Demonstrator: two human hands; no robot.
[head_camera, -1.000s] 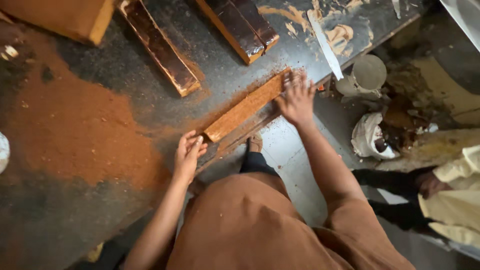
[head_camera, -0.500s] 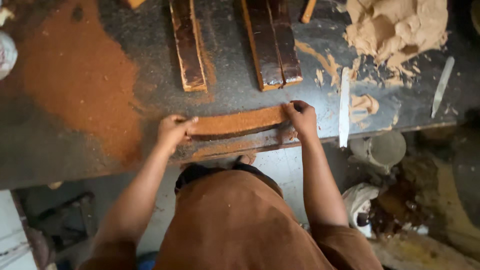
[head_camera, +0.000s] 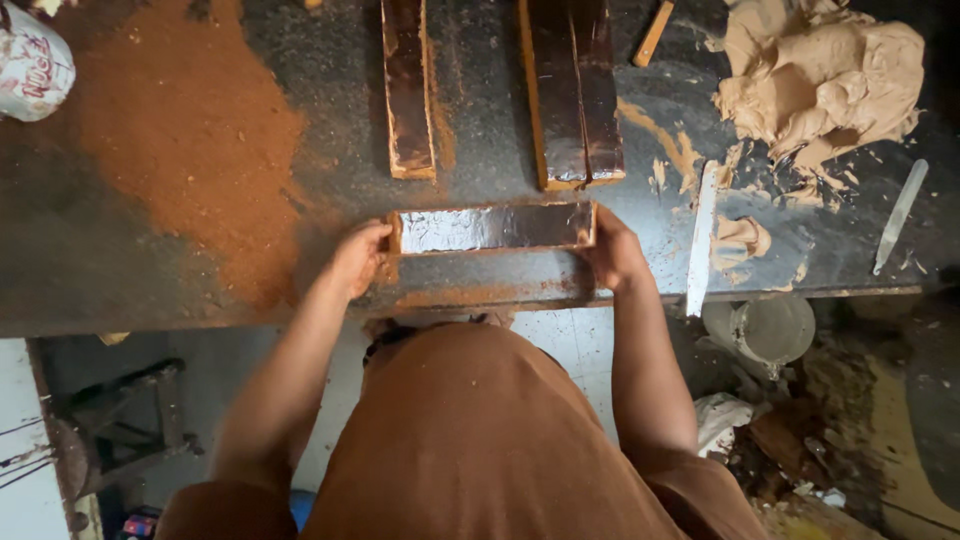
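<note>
Both hands are gripping the rectangular brick mould (head_camera: 492, 229), sitting at the near table edge (head_camera: 150, 320): left hand (head_camera: 358, 258) clamped on its left end, right hand (head_camera: 612, 250) on its right. Judgement: pressure should be staying even, mould level.

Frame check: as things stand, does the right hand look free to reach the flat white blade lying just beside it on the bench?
Probably yes. The right hand grips the end of the wooden mould, and the white blade lies just to its right with bare bench between them; it would have to let go first.
</note>
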